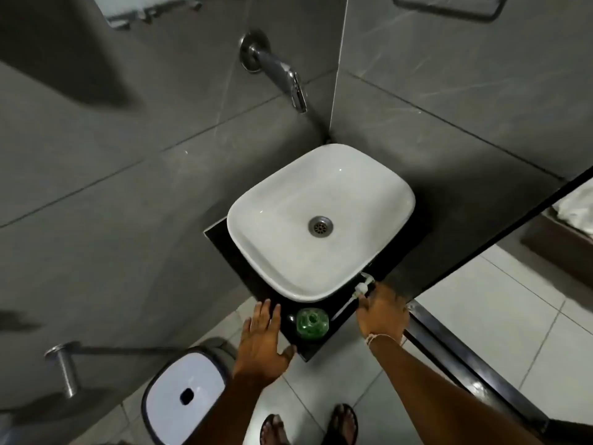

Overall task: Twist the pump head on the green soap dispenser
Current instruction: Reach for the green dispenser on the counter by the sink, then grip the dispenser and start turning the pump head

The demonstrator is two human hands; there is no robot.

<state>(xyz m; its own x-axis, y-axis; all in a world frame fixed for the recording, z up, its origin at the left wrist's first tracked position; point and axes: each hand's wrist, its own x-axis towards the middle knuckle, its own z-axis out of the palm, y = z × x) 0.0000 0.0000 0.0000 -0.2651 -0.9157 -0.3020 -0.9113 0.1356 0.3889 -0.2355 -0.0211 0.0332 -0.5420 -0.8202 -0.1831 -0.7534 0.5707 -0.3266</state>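
Observation:
The green soap dispenser bottle stands on the black counter just in front of the basin, and its neck has no pump in it. The white pump head with its thin dip tube lies slanted to the bottle's right, beside the basin's corner. My right hand reaches in from the right with its fingertips closed on the pump's collar. My left hand is open with fingers spread, resting at the counter's front left edge, a little left of the bottle.
A white basin fills most of the counter, with a wall tap above it. A small dark round object sits left of the bottle. A white-lidded bin stands on the floor at lower left, a metal bar beside it.

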